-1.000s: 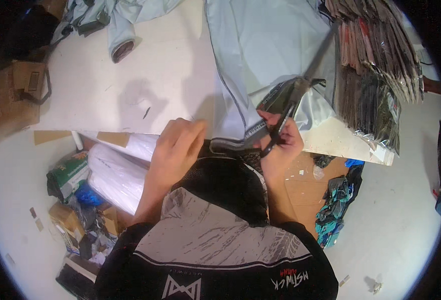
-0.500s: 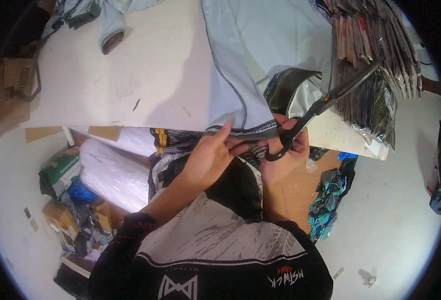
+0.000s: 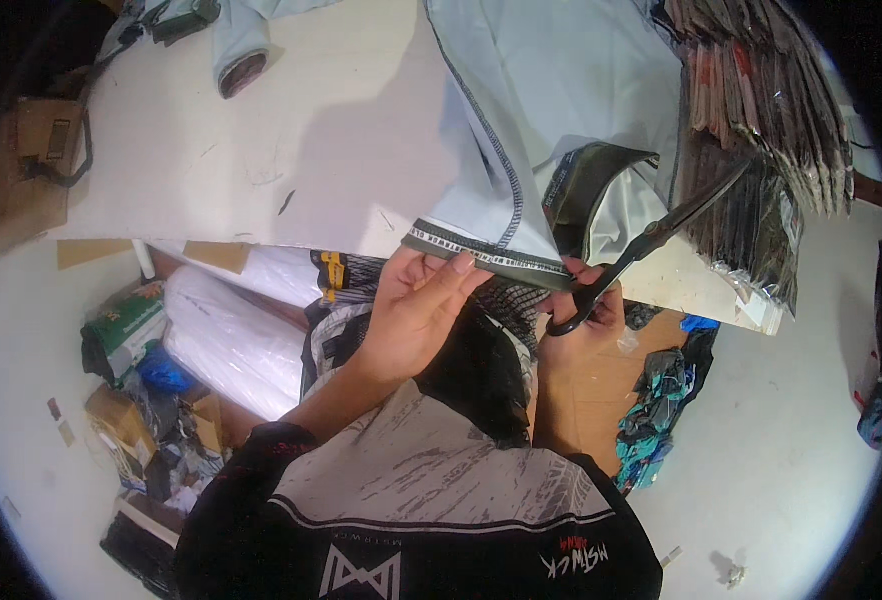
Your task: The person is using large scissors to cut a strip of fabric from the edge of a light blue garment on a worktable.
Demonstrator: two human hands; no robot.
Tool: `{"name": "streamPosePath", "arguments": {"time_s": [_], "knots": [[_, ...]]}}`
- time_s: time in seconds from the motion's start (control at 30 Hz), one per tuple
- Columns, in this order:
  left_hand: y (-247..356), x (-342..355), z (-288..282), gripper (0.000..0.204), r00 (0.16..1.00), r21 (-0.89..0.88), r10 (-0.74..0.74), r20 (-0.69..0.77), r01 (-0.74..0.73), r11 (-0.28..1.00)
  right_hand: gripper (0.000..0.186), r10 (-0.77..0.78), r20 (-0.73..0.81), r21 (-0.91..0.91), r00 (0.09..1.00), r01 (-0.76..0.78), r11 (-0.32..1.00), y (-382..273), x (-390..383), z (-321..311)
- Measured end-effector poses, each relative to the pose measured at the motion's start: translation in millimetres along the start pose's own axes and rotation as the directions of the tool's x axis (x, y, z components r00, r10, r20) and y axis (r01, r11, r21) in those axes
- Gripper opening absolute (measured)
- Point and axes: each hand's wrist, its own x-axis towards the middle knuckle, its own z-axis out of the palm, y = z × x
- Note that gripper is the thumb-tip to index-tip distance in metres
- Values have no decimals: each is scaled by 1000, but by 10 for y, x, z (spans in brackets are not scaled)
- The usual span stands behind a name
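A pale grey garment (image 3: pixel 601 75), its dark overlocked seam showing, hangs over the table's near edge towards me. Its dark green hem band (image 3: pixel 521 262), with a printed tape along it, is stretched between my two hands. My left hand (image 3: pixel 421 305) pinches the hem, thumb on top and fingers underneath. At the hem's right end, the fingertips of my right hand (image 3: pixel 589 312) touch the cloth. That hand also holds a pair of black scissors (image 3: pixel 651 238) by the handle loops, blades pointing to the far right and away from the hem. Another dark green band (image 3: pixel 601 175) curls open beyond.
Plastic-wrapped packets (image 3: pixel 741 200) are stacked at the table's right side, near the blades. More grey clothing (image 3: pixel 246 50) lies far left on the white table (image 3: pixel 211 150). Below stand a white wrapped bundle (image 3: pixel 226 335), cardboard boxes (image 3: pixel 121 420) and a teal-and-black cloth heap (image 3: pixel 656 400).
The hem has turned so its printed tape faces up more. My left fingers have shifted along it, and the scissors have swung slightly lower and to the right.
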Motion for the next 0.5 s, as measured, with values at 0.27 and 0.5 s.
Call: {"name": "streamPosePath", "arguments": {"time_s": [0.27, 0.5], "knots": [[45, 27, 123, 35, 999, -13, -21, -50, 21, 1000, 28, 0, 17, -17, 1000, 0, 1000, 72, -24, -45], [143, 91, 93, 37, 998, -83, 33, -59, -37, 996, 26, -9, -49, -20, 999, 8, 1000, 125, 16, -64]]}}
